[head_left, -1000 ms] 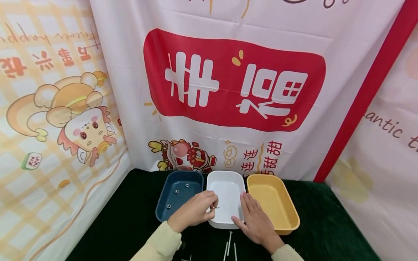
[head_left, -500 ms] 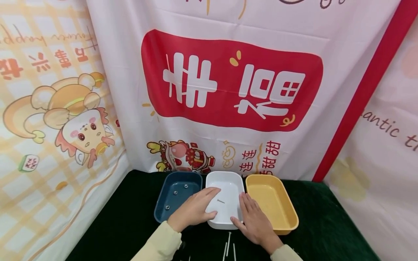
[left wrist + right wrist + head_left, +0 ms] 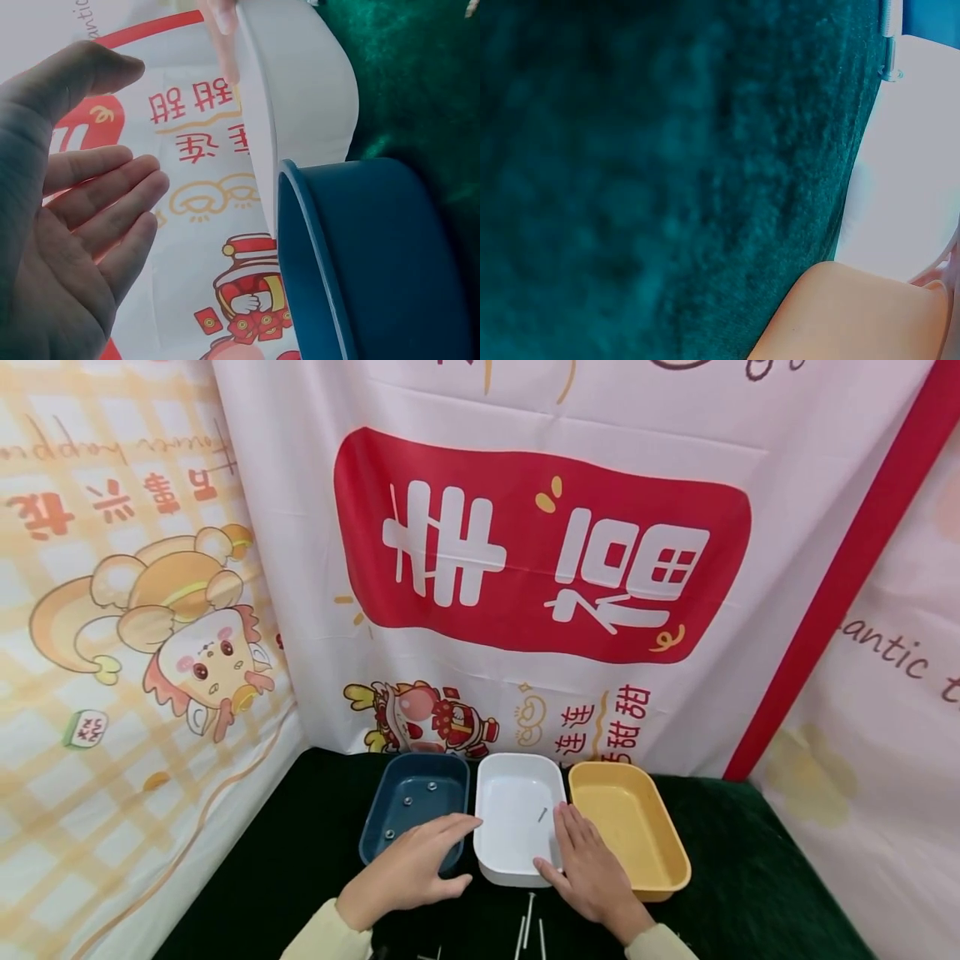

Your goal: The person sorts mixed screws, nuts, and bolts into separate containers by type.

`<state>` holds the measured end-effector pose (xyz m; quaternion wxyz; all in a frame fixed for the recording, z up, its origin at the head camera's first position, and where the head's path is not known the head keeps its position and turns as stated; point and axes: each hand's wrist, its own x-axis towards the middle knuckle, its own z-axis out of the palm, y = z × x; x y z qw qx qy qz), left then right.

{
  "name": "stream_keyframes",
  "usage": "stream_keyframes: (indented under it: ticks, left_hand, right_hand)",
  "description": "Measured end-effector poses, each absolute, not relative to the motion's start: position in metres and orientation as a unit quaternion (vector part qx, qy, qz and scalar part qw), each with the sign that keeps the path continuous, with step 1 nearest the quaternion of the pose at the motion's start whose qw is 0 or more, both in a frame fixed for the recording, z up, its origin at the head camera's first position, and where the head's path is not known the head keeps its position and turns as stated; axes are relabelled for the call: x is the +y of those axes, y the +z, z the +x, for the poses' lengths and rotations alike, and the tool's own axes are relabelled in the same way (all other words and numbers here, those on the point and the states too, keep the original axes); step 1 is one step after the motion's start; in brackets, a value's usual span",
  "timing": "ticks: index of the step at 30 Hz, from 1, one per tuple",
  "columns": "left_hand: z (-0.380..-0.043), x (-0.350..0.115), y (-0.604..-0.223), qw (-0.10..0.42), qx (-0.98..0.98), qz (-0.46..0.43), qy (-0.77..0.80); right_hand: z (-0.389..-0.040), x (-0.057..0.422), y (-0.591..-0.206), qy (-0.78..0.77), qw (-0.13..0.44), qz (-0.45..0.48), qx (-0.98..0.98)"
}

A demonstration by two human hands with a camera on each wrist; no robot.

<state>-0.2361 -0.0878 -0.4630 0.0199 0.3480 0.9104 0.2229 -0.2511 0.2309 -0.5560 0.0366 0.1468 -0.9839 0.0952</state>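
Note:
A small screw (image 3: 542,815) lies in the white tray (image 3: 517,872), near its right wall. My left hand (image 3: 408,872) holds nothing; its fingers stretch over the front of the blue tray (image 3: 372,814), thumb spread apart. The left wrist view shows the same palm bare, beside the trays' rims. My right hand (image 3: 591,870) rests at the right side of the white tray, fingers straight along the rim and thumb at the front corner. Several nuts (image 3: 390,834) sit in the blue tray, which the left hand partly covers.
To the right stands a yellow tray (image 3: 670,860). Long bolts (image 3: 528,920) lie on the dark green cloth (image 3: 757,868) in front of the white tray, with another small metal piece (image 3: 430,954) at the lower edge. A printed curtain (image 3: 540,710) hangs behind.
My left hand let go of the screw, which dropped into the white tray and now lies further right. That hand then drew back to the left. The right hand stayed in place.

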Motion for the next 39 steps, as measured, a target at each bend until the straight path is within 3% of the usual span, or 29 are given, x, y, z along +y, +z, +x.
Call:
stream_keyframes:
  ticks: [12,28,39]
  left_hand:
    - [-0.211,-0.114,-0.472,0.073,0.916,0.330,0.214]
    - [-0.207,-0.130,-0.497,0.124,0.909,0.325,0.228]
    - [-0.209,-0.130,-0.516,0.199,0.901,0.306,0.235]
  right_hand:
    - [-0.251,0.232,-0.554,0.099,0.024,0.143,-0.984]
    - [-0.252,0.231,-0.555,0.101,0.026,0.142,-0.984]
    - [-0.250,0.231,-0.553,0.098,0.024,0.140,-0.985]
